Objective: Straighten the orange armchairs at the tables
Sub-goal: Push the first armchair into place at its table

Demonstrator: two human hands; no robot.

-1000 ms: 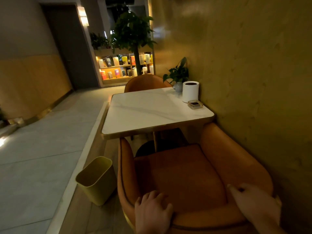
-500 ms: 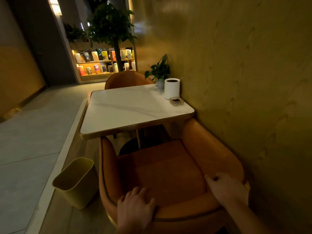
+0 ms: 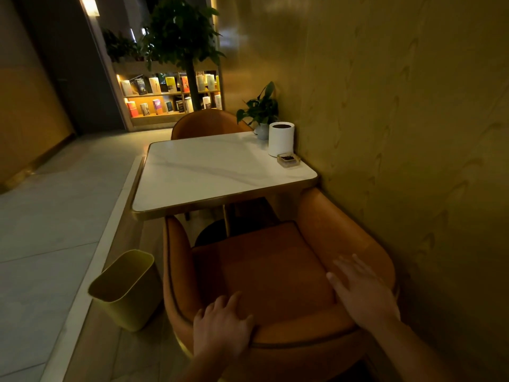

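Note:
The near orange armchair [image 3: 261,266] stands in front of me, its seat facing the white marble table [image 3: 214,172] and its right arm close to the wall. My left hand [image 3: 220,323] curls over the backrest rim at its left side and grips it. On the right side of the backrest my right hand [image 3: 360,290] lies flat with its fingers spread, holding nothing. A second orange armchair [image 3: 203,124] shows behind the table's far edge, mostly hidden by the tabletop.
A yellow waste bin [image 3: 126,288] stands on the floor left of the near chair. On the table by the yellow wall [image 3: 413,161] are a white cylinder [image 3: 281,139], an ashtray [image 3: 288,160] and a potted plant [image 3: 261,108]. A lit bookshelf [image 3: 165,97] is at the back.
My right hand has let go of the backrest rim and spread flat further forward on the chair. My left hand keeps its grip. The view has shifted slightly.

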